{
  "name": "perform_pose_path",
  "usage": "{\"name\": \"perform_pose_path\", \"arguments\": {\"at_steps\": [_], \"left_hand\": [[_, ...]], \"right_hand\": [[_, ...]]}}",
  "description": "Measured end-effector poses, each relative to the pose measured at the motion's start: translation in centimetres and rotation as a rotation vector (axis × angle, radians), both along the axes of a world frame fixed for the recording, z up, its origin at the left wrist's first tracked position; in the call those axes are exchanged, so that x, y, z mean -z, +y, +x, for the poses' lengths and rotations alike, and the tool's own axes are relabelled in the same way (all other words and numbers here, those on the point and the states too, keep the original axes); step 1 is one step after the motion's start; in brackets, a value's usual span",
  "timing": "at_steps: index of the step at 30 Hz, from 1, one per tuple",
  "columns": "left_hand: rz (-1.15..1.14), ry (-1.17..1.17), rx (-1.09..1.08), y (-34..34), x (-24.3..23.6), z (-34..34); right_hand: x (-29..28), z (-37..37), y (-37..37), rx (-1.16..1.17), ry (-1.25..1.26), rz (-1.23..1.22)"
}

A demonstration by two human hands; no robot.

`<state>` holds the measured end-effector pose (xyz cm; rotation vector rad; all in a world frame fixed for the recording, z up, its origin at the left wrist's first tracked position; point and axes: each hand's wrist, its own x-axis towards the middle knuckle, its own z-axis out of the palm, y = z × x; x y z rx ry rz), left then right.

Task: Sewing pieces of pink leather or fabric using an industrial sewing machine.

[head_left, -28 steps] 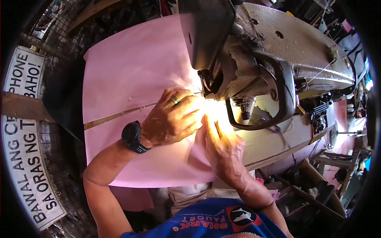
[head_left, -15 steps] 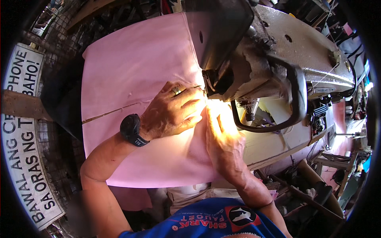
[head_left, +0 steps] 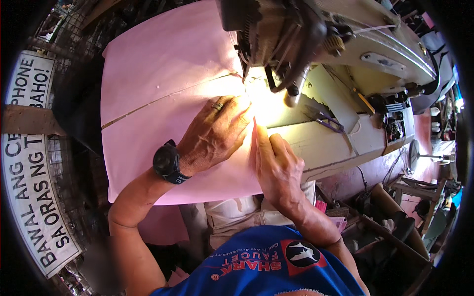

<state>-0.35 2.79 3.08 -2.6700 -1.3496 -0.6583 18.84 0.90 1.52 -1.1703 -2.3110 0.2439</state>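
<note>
A large pink sheet [head_left: 138,59], crossed by a narrow slit or line [head_left: 148,102], lies under the sewing machine's head [head_left: 266,39]. Glare from a bright light washes out the area below the needle. My left hand [head_left: 215,130] presses on the sheet with curled, close fingers, its fingertips at the sheet's right edge just below the glare. My right hand [head_left: 276,165] has its fingers together on that same edge, beside my left fingertips and slightly nearer me. Scissors with purple handles [head_left: 331,126] lie on the pale machine bed [head_left: 331,153] to the right.
A white sign [head_left: 29,207] and wire mesh stand at the left, crossed by a brown bar [head_left: 32,121]. The machine's arm [head_left: 395,49] extends right over a small mechanism [head_left: 395,126]. A metal stand [head_left: 414,155] and a brown roll [head_left: 400,222] are at the right.
The pink sheet and its line have moved forward, away from me; its near edge now sits higher. My left fingers moved forward with it. The machine's head appears shifted upward, exposing more glare.
</note>
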Motion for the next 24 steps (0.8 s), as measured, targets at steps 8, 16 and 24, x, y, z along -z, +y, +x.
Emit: {"name": "perform_pose_path", "arguments": {"at_steps": [8, 16, 24], "left_hand": [[-0.046, -0.095, -0.032, -0.1, 1.5, -0.8], [-0.065, -0.074, -0.031, 0.0, 1.4, -0.6], [-0.012, -0.013, 0.044, 0.1, 0.8, -1.5]], "right_hand": [[0.6, -0.2, -0.1, -0.017, -0.045, 0.003], [0.5, 0.1, 0.3, -0.032, -0.047, 0.021], [0.2, 0.0, 0.2, -0.084, -0.128, -0.029]]}}
